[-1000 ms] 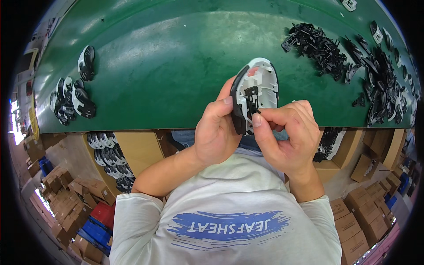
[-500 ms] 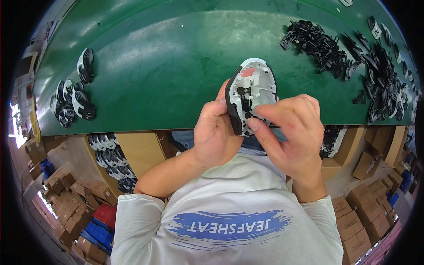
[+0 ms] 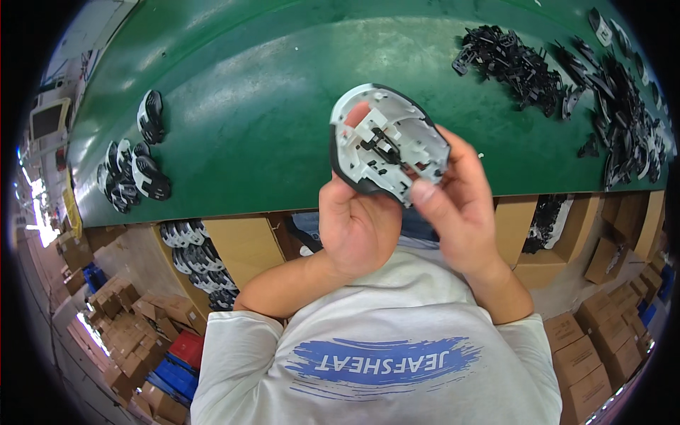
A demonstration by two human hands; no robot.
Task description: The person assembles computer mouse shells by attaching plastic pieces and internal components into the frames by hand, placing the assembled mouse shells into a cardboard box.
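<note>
Head view, looking down. Your left hand (image 3: 358, 227) and right hand (image 3: 460, 212) together hold a white mouse shell (image 3: 388, 145) with a black rim, raised above the near edge of the green tabletop (image 3: 248, 92). The shell's open inside faces you, showing white ribs and a small black part near its middle. Your left grip is clenched on the shell's lower left edge, with one fingertip showing through an opening at the upper left. Your right grip grasps the shell's right and lower side, the thumb pressed on its lower edge.

On the tabletop, well apart to the left, lies a group of finished shells (image 3: 131, 173). At the far right spreads a heap of small black plastic parts (image 3: 559, 71). Below the tabletop edge stand cardboard boxes (image 3: 241, 244), one holding more shells (image 3: 191, 251).
</note>
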